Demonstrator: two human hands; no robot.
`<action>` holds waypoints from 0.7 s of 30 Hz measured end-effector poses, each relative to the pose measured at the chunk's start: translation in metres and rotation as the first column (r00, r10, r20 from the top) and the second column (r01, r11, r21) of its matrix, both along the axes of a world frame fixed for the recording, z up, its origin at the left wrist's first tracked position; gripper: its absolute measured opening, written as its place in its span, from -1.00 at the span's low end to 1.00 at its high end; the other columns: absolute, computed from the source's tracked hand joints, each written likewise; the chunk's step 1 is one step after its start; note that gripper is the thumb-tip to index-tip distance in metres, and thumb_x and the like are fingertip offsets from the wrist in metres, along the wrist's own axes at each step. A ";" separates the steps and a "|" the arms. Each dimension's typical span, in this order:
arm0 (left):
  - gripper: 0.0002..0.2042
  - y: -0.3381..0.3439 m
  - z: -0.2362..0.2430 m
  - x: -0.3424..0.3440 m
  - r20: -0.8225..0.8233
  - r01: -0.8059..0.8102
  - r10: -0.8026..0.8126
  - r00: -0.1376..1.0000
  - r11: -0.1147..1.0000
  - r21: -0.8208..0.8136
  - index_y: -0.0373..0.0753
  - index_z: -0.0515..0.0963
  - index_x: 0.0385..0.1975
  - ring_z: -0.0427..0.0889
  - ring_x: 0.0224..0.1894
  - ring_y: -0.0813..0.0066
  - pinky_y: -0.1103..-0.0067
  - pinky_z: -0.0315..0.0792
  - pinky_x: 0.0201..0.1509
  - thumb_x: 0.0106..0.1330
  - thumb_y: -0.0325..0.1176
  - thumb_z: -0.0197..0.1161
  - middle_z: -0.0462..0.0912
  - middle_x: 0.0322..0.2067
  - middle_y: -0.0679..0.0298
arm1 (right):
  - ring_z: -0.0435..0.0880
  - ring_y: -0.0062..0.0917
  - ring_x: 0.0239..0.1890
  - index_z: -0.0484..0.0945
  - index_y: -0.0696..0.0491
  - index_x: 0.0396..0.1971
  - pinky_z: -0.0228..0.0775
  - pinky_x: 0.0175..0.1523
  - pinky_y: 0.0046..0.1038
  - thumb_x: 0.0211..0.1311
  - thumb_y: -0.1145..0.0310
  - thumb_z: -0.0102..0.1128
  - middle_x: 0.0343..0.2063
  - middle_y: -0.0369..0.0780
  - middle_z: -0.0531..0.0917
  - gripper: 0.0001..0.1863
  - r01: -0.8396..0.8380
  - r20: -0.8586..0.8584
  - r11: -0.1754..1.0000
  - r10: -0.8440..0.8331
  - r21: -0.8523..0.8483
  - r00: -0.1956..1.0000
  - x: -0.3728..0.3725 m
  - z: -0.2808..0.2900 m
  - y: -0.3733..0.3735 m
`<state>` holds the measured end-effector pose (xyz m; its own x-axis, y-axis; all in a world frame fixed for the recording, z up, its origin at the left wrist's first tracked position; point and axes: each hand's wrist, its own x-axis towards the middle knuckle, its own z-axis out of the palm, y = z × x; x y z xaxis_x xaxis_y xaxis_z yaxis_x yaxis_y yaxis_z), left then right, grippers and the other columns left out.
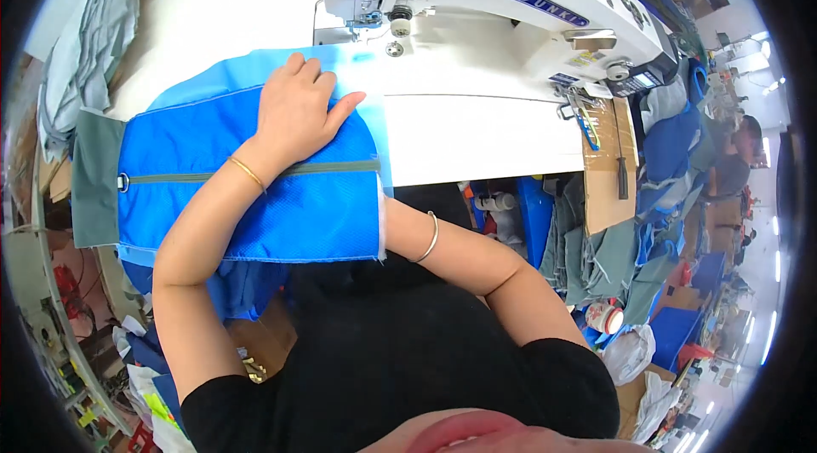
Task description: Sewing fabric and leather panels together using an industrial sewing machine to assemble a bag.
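My left hand [298, 108] lies on the blue fabric piece [187, 215], thumb spread and fingers slightly bent. The piece has a grey-green zip strip [334, 167], a small metal ring [123, 182] and a grey-green end panel [96, 185]. A lighter blue layer [213, 81] shows beyond it. My right forearm [451, 244] goes in under the fabric's right edge, so that hand and its fingers are hidden. The fabric rests on a white sewing table [468, 138], just in front of the sewing machine's needle area [393, 27].
Grey fabric stacks [89, 27] lie back left. Right of the machine are tools [587, 121] on cardboard [608, 193], piled blue and green fabric [668, 146], and a jar [604, 317]. Another person [747, 142] is at the far right.
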<state>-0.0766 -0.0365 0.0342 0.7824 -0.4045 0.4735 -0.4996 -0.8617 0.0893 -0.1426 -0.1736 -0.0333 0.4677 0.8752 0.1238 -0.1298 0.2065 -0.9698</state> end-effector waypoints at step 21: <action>-0.58 0.029 -0.007 0.044 -0.077 0.170 -0.182 0.980 0.976 -0.133 -0.32 0.53 0.07 0.47 -0.19 0.12 0.33 0.40 -0.03 0.26 -0.26 0.37 0.54 -0.30 0.10 | 0.45 -0.21 0.31 0.36 -0.01 0.34 0.22 0.44 -0.13 0.40 0.08 0.19 0.23 -0.10 0.53 -0.41 0.634 0.701 0.741 -0.332 -0.219 0.631 -0.012 0.015 0.009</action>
<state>-0.0327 -0.0080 0.0276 0.7451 -0.4817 0.4613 -0.6278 -0.7401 0.2412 -0.1548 -0.1648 -0.0180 0.7948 0.5656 0.2198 0.4824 -0.3691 -0.7944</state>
